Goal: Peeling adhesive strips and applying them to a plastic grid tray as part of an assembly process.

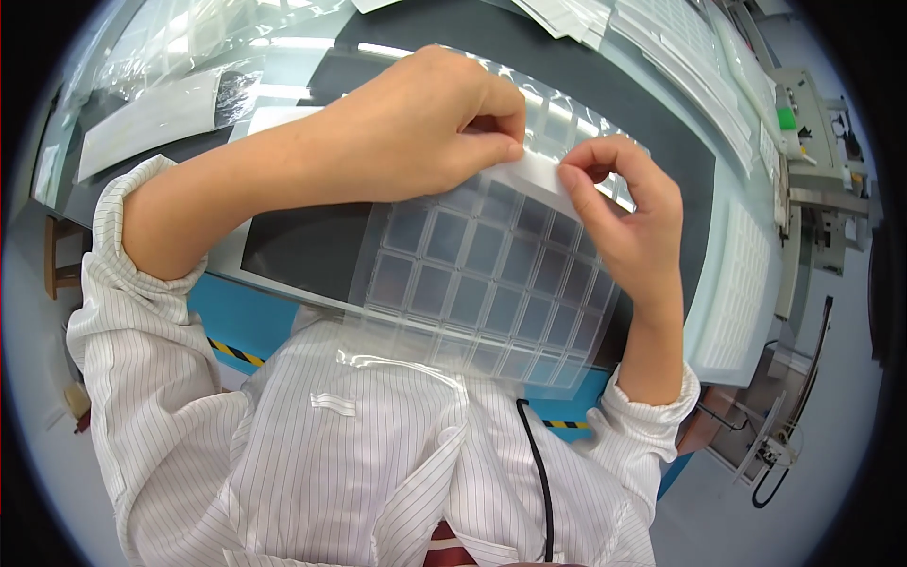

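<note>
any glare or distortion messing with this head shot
Head view: ceiling lights glare off the clear film at top left; fisheye bends the table edge and blackens the corners; left hand, right hand and gridded sheet stay sharp.

My sheet is clear, gridded with greyish squares; the tab I pinch is white. My coat is white with thin dark pinstripes. The desk is dark grey, edged blue with yellow-black hazard stripes. A black cable crosses my coat.

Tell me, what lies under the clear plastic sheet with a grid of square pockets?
Through the clear gridded plastic sheet a dark table mat and the white striped coat show; what the hands cover stays hidden.
</note>
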Demonstrator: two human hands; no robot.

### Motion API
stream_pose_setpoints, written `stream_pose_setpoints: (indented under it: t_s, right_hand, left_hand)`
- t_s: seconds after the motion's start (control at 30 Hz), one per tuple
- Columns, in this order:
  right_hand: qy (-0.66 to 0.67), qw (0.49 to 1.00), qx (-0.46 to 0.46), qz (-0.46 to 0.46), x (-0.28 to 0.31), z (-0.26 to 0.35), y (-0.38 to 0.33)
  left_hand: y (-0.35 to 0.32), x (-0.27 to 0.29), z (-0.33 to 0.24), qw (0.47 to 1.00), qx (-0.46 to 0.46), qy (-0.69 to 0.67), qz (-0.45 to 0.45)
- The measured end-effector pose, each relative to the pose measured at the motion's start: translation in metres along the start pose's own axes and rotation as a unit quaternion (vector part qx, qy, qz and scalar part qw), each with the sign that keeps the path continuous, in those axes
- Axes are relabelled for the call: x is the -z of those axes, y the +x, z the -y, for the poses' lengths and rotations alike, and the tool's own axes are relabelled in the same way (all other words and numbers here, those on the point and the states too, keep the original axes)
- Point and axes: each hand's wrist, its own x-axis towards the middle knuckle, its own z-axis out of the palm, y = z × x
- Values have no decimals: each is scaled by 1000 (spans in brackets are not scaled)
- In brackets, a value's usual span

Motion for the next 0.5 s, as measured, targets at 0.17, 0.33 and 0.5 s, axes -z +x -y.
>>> stream_pose_setpoints:
  t_s: [0.17,0.33,0.5]
  right_hand:
    - [2,996,89,15,-12,10,14]
    - [104,992,-63,21,-7,16,51]
    - [15,990,-131,54,-15,-11,91]
  left_hand:
    - [-20,10,11,999,10,-31,3]
    - [-35,27,26,1000,-15,8,-17]
    - [-34,21,41,989,-125,54,-60]
